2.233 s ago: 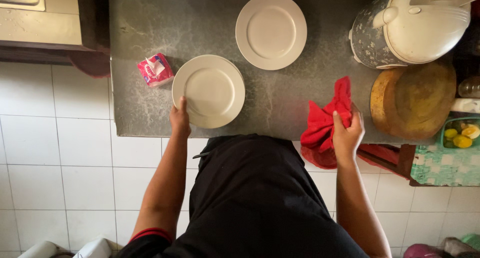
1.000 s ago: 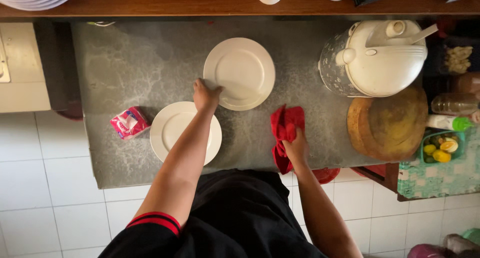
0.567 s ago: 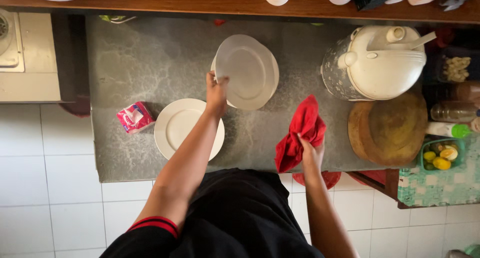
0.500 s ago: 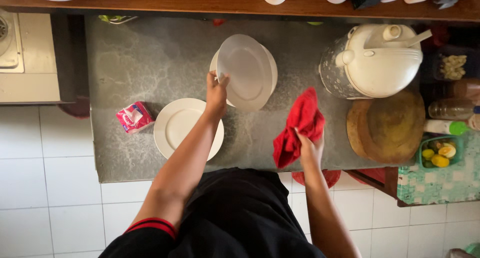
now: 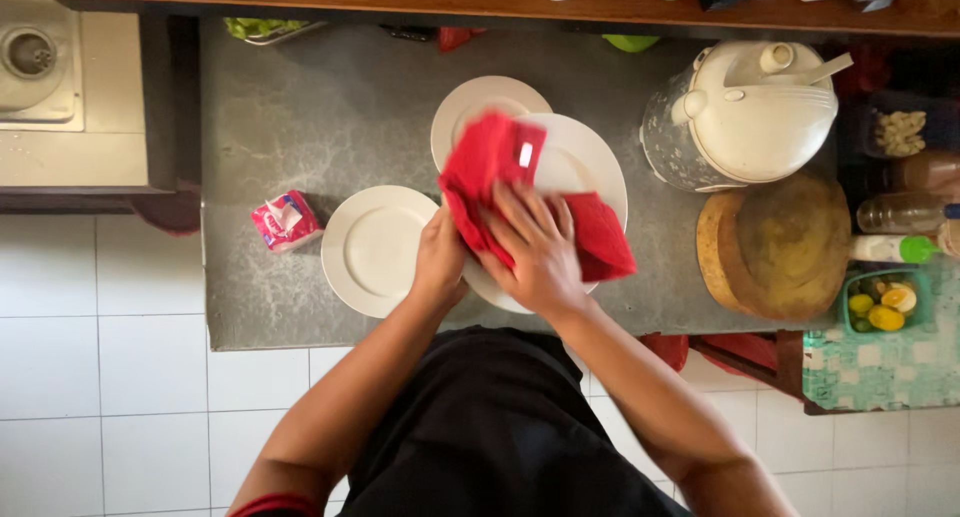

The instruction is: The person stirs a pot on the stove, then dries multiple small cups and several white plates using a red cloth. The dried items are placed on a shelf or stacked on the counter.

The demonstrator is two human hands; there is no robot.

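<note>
A white plate (image 5: 585, 167) is held lifted above the middle of the grey worktop (image 5: 300, 127), toward its front edge. The left hand (image 5: 440, 262) grips the plate's left rim to steady it. The right hand (image 5: 535, 247) lies spread on a red cloth (image 5: 500, 172), pressing it flat on the plate's face as for wiping. A second plate (image 5: 470, 102) lies partly under it, a third (image 5: 372, 249) just left. A small red packet (image 5: 287, 222) sits by the left edge; a round wooden board (image 5: 780, 242) and a white cooker (image 5: 750, 107) stand at the right.
</note>
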